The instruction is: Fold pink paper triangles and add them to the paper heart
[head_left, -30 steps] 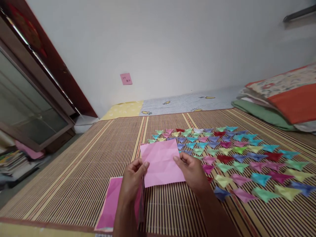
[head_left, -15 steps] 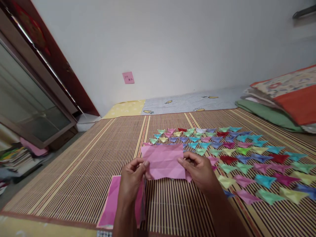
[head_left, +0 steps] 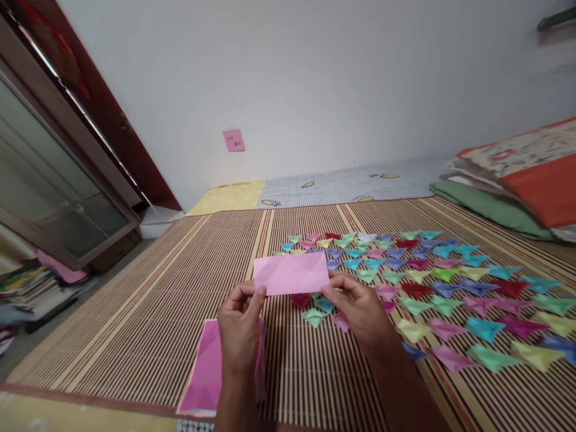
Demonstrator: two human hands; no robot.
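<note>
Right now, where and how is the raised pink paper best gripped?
Probably pinch the pink paper at the middle of its top edge, from above: it is thin and wide, and the left hand and right hand hold its lower corners, leaving that edge free.

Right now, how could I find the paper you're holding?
Find the striped mat, where colourful folded papers lie. Over it, the left hand and right hand hold up a pale pink sheet. Unlike its pointed neighbours, it's a plain flat rectangle.

your left hand [head_left: 240, 318] and right hand [head_left: 362, 312] are bare, and so are your forearms [head_left: 237, 393], down to the frame's bottom edge.
</note>
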